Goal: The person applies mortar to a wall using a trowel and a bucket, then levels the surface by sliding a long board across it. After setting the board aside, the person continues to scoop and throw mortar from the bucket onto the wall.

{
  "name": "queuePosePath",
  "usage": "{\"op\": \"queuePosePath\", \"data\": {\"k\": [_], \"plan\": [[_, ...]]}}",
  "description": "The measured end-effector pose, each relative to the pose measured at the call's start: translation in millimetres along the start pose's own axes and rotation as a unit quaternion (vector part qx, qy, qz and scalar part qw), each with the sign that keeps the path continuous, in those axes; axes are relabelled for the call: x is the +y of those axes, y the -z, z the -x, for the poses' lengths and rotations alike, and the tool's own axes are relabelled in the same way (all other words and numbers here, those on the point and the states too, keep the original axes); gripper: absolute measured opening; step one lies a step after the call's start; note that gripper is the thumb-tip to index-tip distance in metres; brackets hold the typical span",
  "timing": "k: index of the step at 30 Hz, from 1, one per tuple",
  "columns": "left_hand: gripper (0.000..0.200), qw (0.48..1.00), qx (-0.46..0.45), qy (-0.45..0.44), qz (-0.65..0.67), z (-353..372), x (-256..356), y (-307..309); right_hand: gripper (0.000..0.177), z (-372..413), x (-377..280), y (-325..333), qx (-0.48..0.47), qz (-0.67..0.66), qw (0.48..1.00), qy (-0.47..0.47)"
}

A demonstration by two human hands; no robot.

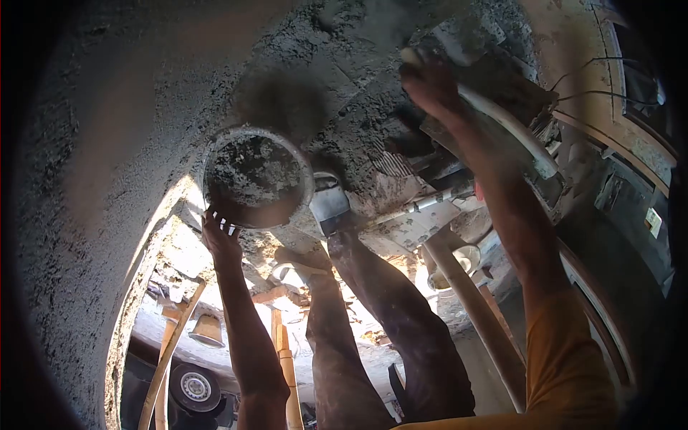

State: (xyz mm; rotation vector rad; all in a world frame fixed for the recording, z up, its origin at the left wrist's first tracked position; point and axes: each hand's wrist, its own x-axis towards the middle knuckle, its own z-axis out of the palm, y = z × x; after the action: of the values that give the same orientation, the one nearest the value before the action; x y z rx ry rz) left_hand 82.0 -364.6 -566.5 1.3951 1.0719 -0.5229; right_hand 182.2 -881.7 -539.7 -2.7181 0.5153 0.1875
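My left hand (221, 240) grips the lower rim of a round metal pan (256, 175) filled with wet grey mortar. My right hand (430, 84), on an arm with an orange sleeve, is closed round the pale handle of a plastering tool (479, 72) pressed against the rough grey mortar surface (143, 107). Between the arms, two legs in dark stained trousers (373, 301) run up the middle of the view, with the feet just under the pan.
A white pipe (516, 132) runs behind my right forearm. A thick wooden pole (473, 308) and thinner sticks (172, 344) stand below. A car wheel (192, 387) and a metal bucket (208, 330) show at lower left. A doorway edge (631, 143) is at right.
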Motion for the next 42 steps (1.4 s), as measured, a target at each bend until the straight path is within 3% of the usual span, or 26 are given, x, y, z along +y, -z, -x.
{"op": "queuePosePath", "data": {"k": [1,2,3,4,6,8,11,14,19,21,22,23,25,28,29,31,33,37,39,42], "plan": [[0.057,1.000,-0.006,-0.002,0.003,-2,1,-3,0.042,-46,52,-22,0.004,0.098,0.995,0.032],[0.058,1.000,-0.010,-0.003,0.005,-2,-1,-2,0.041,-70,37,5,-0.021,0.094,0.994,-0.048],[0.058,1.000,-0.012,-0.001,0.005,-2,-3,-1,0.018,-103,39,13,-0.044,0.116,0.991,-0.054],[0.059,1.000,-0.014,0.000,0.006,-2,-5,0,0.022,-144,56,4,-0.067,0.138,0.986,-0.058],[0.058,1.000,-0.009,-0.001,0.020,0,-4,-4,0.015,-195,96,-46,-0.104,0.135,0.985,0.001],[0.056,1.000,0.010,0.007,0.015,11,7,-17,0.021,-161,79,-75,-0.128,0.150,0.979,0.057],[0.050,0.999,0.021,0.023,0.040,6,6,-15,0.049,-93,44,-93,-0.114,0.140,0.974,0.135],[0.051,0.999,0.018,0.031,0.040,7,14,-17,0.036,-53,9,-66,-0.021,0.126,0.980,0.150],[0.049,0.999,0.016,0.027,0.038,9,14,-18,0.026,-78,77,-79,-0.012,0.200,0.974,0.109],[0.048,0.998,0.037,0.044,0.021,5,16,-19,0.031,-86,116,-146,-0.114,0.385,0.905,0.140],[0.048,0.997,0.048,0.051,0.014,3,16,-21,0.033,-64,63,-133,-0.015,0.185,0.979,0.079],[0.047,0.997,0.045,0.056,0.015,6,17,-19,0.034,-22,-7,-118,0.080,-0.026,0.996,0.010],[0.046,0.998,0.033,0.058,0.021,7,21,-21,0.045,23,-61,-126,-0.001,-0.030,1.000,0.011],[0.043,0.998,0.032,0.058,0.013,7,24,-21,0.055,41,-69,-107,-0.079,-0.019,0.995,0.055],[0.043,0.998,0.030,0.055,0.013,7,25,-19,0.053,38,-63,-94,-0.082,-0.003,0.992,0.098],[0.041,0.998,0.027,0.054,0.019,8,23,-18,0.048,11,-45,-90,0.001,0.015,0.997,0.069],[0.040,0.996,0.046,0.063,0.031,6,22,-22,0.044,-29,-35,-82,-0.005,0.056,0.998,-0.016],[0.038,0.996,0.046,0.066,0.035,3,21,-18,0.043,-17,-69,-117,-0.005,0.044,0.995,0.090],[0.040,0.996,0.043,0.070,0.040,9,18,-16,0.043,26,-82,-132,0.018,0.041,0.990,0.132],[0.044,0.997,0.034,0.068,0.029,9,26,-14,0.044,51,-64,-113,-0.081,0.043,0.983,0.159]]}}
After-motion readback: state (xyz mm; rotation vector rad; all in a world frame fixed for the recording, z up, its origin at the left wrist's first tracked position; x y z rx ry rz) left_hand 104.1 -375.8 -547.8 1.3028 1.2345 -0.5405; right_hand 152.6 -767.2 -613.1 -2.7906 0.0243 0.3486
